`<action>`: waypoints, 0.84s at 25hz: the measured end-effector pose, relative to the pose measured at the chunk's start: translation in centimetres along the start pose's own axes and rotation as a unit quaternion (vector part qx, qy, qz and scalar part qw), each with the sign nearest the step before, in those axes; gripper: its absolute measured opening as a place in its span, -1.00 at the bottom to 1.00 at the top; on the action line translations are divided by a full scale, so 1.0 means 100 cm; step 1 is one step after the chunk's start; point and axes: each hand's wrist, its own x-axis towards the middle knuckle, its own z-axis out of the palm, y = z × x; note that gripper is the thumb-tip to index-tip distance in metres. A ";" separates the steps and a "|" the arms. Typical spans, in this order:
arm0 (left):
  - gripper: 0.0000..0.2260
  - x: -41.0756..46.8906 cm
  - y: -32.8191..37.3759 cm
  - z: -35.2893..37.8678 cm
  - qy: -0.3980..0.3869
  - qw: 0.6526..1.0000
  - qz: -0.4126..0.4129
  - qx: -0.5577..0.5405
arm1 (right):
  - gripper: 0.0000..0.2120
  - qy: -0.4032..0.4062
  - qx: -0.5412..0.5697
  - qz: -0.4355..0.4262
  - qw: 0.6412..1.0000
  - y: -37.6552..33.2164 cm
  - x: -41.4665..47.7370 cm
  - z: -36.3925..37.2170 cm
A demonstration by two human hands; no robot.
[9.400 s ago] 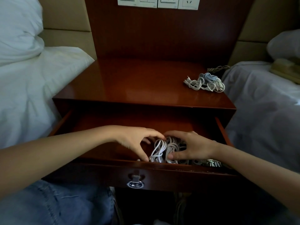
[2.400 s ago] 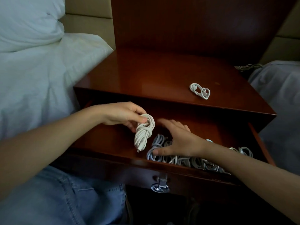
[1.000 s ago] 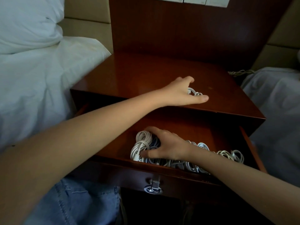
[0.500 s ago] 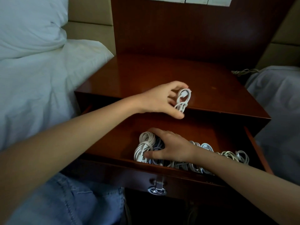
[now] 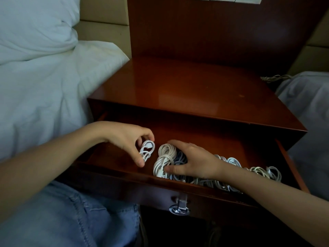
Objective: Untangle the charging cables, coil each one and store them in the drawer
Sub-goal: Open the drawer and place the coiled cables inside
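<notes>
Over drawer (image 5: 110,155), left hand (image 5: 124,138) pinches small coil (image 5: 147,152).
Likely light, limp; grip across wraps. Right hand (image 5: 195,161) splayed on stored coils (image 5: 164,157).

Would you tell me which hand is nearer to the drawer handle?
Right. The right hand rests on the cables just behind the handle; the left hand, holding a small coil, is farther off to the left.
</notes>
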 end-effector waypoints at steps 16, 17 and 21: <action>-0.46 0.009 0.009 0.018 -0.023 0.997 -0.002 -0.079 | -0.18 0.012 -0.001 -0.003 1.000 0.000 -0.001 0.001; -0.48 0.009 0.010 0.019 -0.021 0.997 -0.010 -0.076 | -0.15 0.011 -0.001 -0.005 1.000 0.000 -0.002 0.001; -0.55 0.011 0.008 0.026 0.007 0.995 -0.015 -0.101 | -0.13 -0.006 -0.011 -0.006 1.000 -0.001 -0.003 0.001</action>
